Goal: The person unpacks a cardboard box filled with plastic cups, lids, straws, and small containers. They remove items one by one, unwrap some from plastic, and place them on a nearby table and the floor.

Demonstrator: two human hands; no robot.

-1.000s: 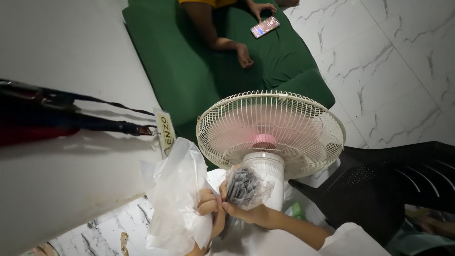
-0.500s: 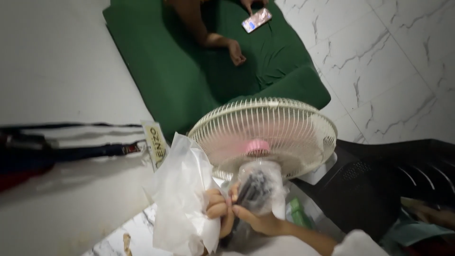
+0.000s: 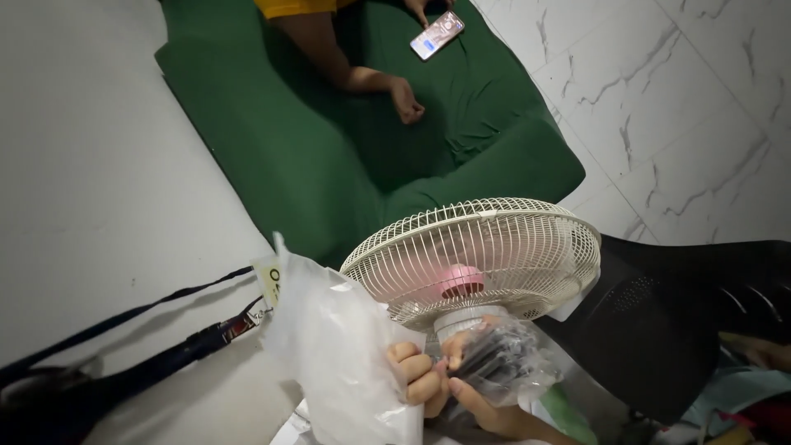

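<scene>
Small clear bag of dark parts (image 3: 503,363) sat low in frame, just in front of the fan's base, pinched between both hands. Right hand (image 3: 478,404) cupped it from below, grip clamped on the film; left hand (image 3: 416,375) was curled shut on the bag's edge and touching the big white plastic bag (image 3: 346,354) beside it. Judged light, soft and slippery, contents loose and likely to shift; best held at the gathered neck, not the belly. Behind: cream fan guard (image 3: 478,255), pink hub (image 3: 460,280). Farther out, green mattress (image 3: 329,165), another person's hand (image 3: 405,100), phone (image 3: 437,35).
</scene>
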